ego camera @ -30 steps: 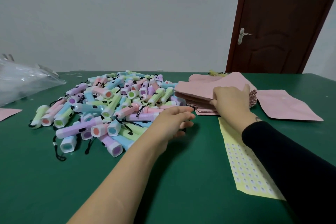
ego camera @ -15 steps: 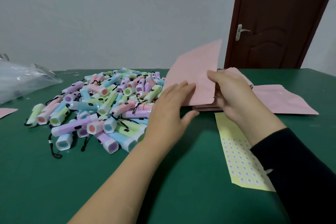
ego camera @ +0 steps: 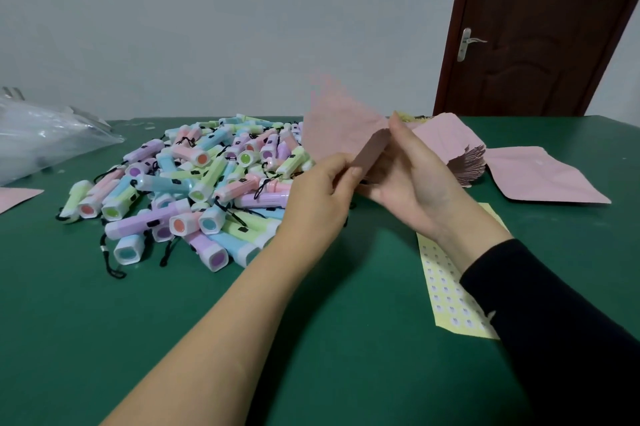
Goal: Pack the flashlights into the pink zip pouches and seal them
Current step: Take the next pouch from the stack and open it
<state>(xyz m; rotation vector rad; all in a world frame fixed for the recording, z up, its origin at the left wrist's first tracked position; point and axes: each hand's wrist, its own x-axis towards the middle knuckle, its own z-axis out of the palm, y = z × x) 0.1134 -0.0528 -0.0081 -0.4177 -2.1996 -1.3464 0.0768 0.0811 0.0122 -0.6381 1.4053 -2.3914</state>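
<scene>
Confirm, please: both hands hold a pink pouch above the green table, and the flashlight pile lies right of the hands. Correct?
Not quite. The head view shows the flashlight pile left of the hands, not right. The left hand and right hand do hold a pink pouch above the green table.

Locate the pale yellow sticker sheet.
Head view: the pale yellow sticker sheet lies flat on the green table, right of centre, partly hidden by the black sleeve, nearer than the pink pouch stack.
</scene>
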